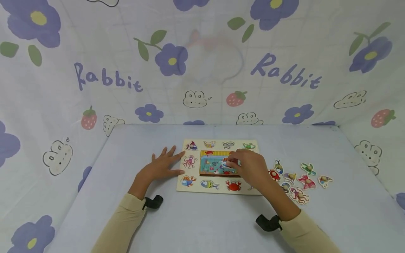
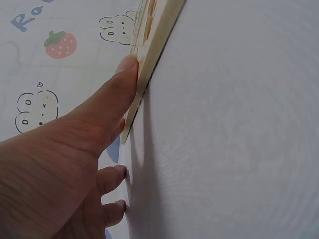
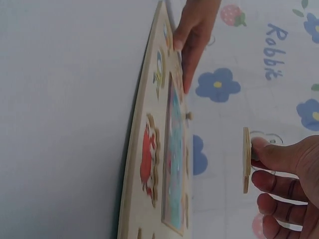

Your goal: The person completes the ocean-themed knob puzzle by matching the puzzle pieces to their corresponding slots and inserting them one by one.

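Note:
A wooden puzzle board with sea-animal pictures around a central aquarium scene lies on the table. My left hand is spread at its left edge; the thumb and a finger touch the board in the left wrist view, other fingertips rest on the table. Above the central scene, my right hand pinches a small puzzle piece between thumb and forefinger, held clear of the board in the right wrist view. Blue and orange show on its face, but the animal is unclear. A knobbed fish piece sits at the board's top left.
Several loose knobbed pieces lie to the right of the board, among them a pink starfish, an octopus, a turtle and a red crab. Patterned cloth walls off the table's back and sides.

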Action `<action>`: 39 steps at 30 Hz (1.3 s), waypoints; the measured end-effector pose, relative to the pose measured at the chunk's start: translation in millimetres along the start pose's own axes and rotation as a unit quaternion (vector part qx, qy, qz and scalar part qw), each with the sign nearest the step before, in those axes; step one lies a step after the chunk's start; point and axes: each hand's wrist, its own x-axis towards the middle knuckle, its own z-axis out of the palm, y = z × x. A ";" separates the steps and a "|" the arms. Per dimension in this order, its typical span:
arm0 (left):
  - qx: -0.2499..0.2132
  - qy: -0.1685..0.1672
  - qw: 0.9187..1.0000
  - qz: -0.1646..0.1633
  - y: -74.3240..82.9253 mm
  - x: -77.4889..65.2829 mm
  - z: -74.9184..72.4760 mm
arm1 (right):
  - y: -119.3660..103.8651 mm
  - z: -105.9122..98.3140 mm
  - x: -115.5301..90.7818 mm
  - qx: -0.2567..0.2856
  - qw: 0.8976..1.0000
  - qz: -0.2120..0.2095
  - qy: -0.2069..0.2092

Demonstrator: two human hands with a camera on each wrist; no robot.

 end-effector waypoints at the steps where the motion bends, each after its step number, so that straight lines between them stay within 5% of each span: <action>1: -0.001 -0.001 1.000 -0.001 -0.6 0.2 0.3 | -2.6 1.4 0.3 0.000 1.000 -0.005 -0.001; 24: -0.009 0.000 1.000 0.003 0.0 -3.0 -1.8 | -56.1 48.1 5.8 -0.001 0.997 -0.061 -0.043; 39: -0.002 0.002 1.000 0.001 2.0 -3.1 -3.1 | -79.3 60.6 15.6 0.015 0.995 -0.073 -0.073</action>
